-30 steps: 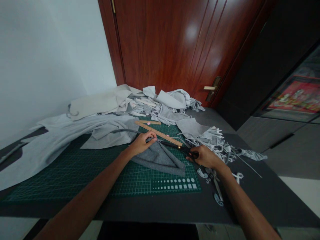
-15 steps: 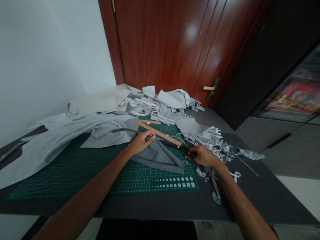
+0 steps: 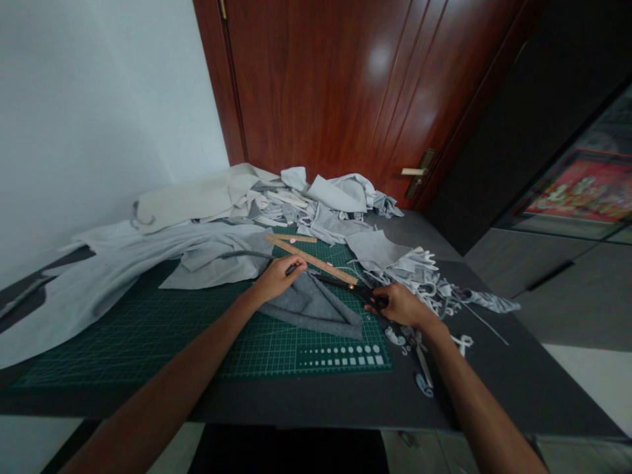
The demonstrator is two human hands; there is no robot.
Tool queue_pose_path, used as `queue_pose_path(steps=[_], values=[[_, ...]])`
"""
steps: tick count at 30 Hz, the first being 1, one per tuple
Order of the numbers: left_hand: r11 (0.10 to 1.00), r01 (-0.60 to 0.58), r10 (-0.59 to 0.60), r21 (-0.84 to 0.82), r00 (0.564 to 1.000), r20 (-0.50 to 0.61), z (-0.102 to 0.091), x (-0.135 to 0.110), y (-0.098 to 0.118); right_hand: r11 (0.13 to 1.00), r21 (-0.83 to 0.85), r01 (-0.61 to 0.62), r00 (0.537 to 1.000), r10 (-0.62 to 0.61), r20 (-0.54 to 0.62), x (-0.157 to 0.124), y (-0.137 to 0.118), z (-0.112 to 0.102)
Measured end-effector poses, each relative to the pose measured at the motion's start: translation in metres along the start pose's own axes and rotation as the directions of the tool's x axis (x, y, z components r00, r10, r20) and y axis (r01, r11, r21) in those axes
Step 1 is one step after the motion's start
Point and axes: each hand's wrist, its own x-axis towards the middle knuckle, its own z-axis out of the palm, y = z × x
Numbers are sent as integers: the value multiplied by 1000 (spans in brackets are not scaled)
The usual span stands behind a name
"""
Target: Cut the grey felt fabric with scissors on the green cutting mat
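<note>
Pinched between the fingers of my left hand (image 3: pixel 280 276) is the upper edge of a dark grey piece of fabric (image 3: pixel 316 308). That fabric lies folded on a green cutting mat (image 3: pixel 247 359). My right hand (image 3: pixel 399 304) is closed around the handles of black scissors (image 3: pixel 368 293). Their blades point left along the fabric's top edge, towards my left hand. Whether the blades are apart I cannot tell. A narrow dark strip (image 3: pixel 241 254) curves out to the left from behind my left hand. Just beyond the scissors lies a wooden ruler (image 3: pixel 316 261).
Light grey cloth (image 3: pixel 123 263) spreads over the mat's left side. Cream and grey fabric pieces (image 3: pixel 197 197) are heaped at the back. Cut scraps (image 3: pixel 429 283) lie to the right. A second metal tool (image 3: pixel 423 361) rests near my right forearm. A wooden door (image 3: pixel 320 85) stands behind the table.
The hands, the scissors and the fabric hold nearly the same places. The whole view has shifted very slightly.
</note>
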Motion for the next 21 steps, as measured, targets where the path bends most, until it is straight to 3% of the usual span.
queue_pose_path(steps=[21], values=[[1000,-11,11,11,1000,-7,1,1,-1,1000,-7,13,1000,-13,8,1,1,0]])
